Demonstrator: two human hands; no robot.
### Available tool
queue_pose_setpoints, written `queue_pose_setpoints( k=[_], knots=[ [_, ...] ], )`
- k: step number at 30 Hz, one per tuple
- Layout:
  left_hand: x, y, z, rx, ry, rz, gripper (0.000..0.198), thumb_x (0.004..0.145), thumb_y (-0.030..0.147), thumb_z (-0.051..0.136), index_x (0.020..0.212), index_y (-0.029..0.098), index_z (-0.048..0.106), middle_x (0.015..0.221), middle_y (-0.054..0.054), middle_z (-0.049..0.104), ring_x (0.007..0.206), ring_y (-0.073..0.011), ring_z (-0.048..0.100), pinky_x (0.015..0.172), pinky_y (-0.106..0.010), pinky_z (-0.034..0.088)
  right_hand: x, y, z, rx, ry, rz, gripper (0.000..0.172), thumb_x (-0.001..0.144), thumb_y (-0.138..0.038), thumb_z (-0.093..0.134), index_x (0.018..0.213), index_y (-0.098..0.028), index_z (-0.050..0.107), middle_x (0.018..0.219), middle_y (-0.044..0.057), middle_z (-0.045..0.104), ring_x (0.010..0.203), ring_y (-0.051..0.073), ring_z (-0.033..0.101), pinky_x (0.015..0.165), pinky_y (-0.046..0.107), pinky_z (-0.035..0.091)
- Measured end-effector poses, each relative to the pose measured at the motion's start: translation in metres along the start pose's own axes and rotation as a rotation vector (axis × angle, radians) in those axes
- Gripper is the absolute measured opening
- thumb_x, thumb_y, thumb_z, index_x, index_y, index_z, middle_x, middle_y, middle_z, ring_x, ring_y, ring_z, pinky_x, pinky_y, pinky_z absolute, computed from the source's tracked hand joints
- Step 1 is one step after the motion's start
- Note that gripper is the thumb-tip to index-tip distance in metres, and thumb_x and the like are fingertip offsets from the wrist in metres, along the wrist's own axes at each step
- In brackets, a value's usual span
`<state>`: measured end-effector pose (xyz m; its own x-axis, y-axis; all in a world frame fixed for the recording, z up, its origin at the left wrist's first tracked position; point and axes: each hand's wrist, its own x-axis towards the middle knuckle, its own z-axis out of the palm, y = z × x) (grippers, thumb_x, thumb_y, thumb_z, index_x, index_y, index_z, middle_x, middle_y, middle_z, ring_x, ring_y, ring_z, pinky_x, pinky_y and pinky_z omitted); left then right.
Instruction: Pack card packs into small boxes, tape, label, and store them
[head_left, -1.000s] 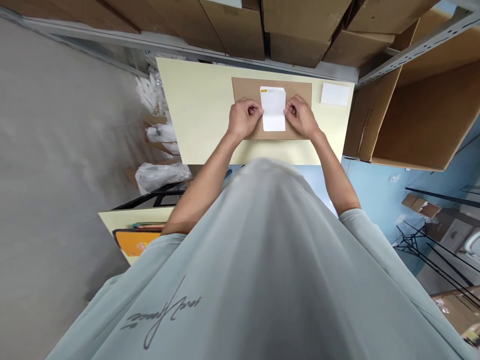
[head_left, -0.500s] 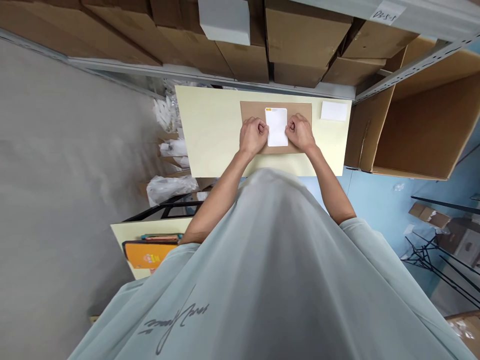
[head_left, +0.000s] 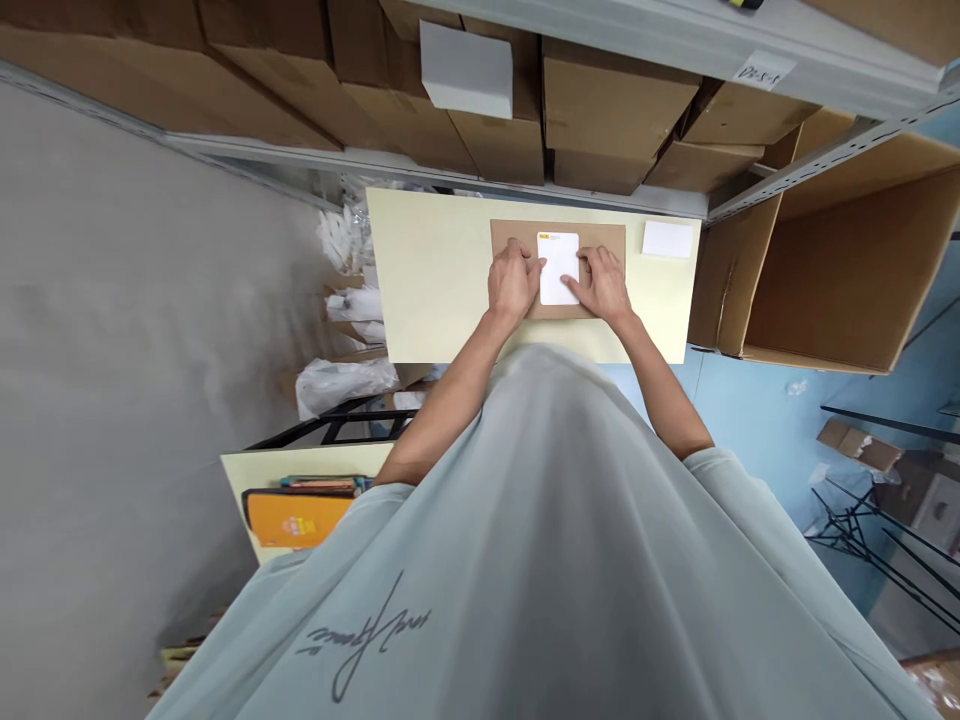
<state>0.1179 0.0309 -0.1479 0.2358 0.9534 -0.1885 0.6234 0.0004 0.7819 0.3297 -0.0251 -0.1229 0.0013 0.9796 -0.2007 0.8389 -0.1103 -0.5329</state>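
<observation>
A white label (head_left: 559,270) with a small yellow mark at its top lies on a flat brown cardboard piece (head_left: 517,231), which rests on the pale yellow table (head_left: 435,280). My left hand (head_left: 513,280) is over the cardboard's left part, fingers curled, thumb at the label's left edge; whatever is between its fingers is too small to make out. On the other side, my right hand (head_left: 604,282) has its fingers apart, with the thumb on the label's lower right and a fingertip near its upper right edge.
A small white stack (head_left: 667,239) lies at the table's right end. Cartons (head_left: 615,110) fill the shelf (head_left: 420,163) beyond the table. A large open box (head_left: 847,270) stands at the right. Plastic bags (head_left: 345,385) and an orange folder (head_left: 300,518) are at the left.
My right hand has opened from a curled pinch, and its thumb has moved onto the label. My left hand's fingers have shifted slightly. The whole view has shifted a little.
</observation>
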Motion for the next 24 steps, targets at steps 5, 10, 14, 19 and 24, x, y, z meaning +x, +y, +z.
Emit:
queue_pose_setpoints(
  k=[5,10,14,19,24],
  knots=[
    [-0.012,0.005,-0.006,0.174,-0.173,0.261,0.07,0.116,0.065,0.049,0.166,0.02,0.063,0.181,-0.022,0.056,0.174,-0.045,0.044,0.144,-0.065,0.034,-0.001,-0.004,-0.001,-0.17,-0.111,-0.024,0.085,0.113,-0.067,0.063,0.179,-0.014,0.052,0.146,0.026,0.069,0.138,0.047,0.063,0.124,0.068,0.048],
    [-0.01,0.0,-0.01,0.296,-0.367,0.412,0.089,0.115,0.07,0.04,0.187,0.017,0.042,0.196,-0.016,0.032,0.187,-0.0424,0.015,0.151,-0.067,0.002,0.01,-0.007,0.009,-0.178,-0.097,-0.009,0.07,0.124,-0.048,0.032,0.182,-0.013,0.048,0.152,0.029,0.069,0.143,0.046,0.062,0.126,0.069,0.048],
    [0.001,-0.004,-0.008,0.294,-0.308,0.343,0.093,0.115,0.072,0.038,0.189,0.016,0.036,0.197,-0.015,0.028,0.187,-0.0417,0.014,0.152,-0.067,0.0,0.007,-0.008,0.015,-0.184,-0.067,0.001,0.075,0.123,-0.049,0.027,0.184,-0.008,0.042,0.158,0.03,0.068,0.147,0.048,0.061,0.128,0.071,0.046],
    [0.0,0.0,-0.008,0.298,-0.286,0.321,0.09,0.115,0.071,0.038,0.189,0.018,0.037,0.196,-0.015,0.03,0.187,-0.0414,0.015,0.151,-0.069,0.003,0.008,-0.006,0.019,-0.181,-0.08,-0.023,0.089,0.121,-0.064,0.028,0.185,-0.003,0.038,0.163,0.033,0.064,0.148,0.051,0.06,0.13,0.073,0.045],
    [-0.012,-0.006,-0.022,0.361,-0.362,0.362,0.093,0.113,0.073,0.04,0.188,0.017,0.04,0.196,-0.017,0.029,0.187,-0.0435,0.014,0.151,-0.069,0.0,0.014,-0.015,0.024,-0.139,-0.073,0.031,0.087,0.121,-0.061,0.023,0.185,-0.004,0.039,0.162,0.034,0.066,0.148,0.051,0.061,0.13,0.074,0.047]
  ],
)
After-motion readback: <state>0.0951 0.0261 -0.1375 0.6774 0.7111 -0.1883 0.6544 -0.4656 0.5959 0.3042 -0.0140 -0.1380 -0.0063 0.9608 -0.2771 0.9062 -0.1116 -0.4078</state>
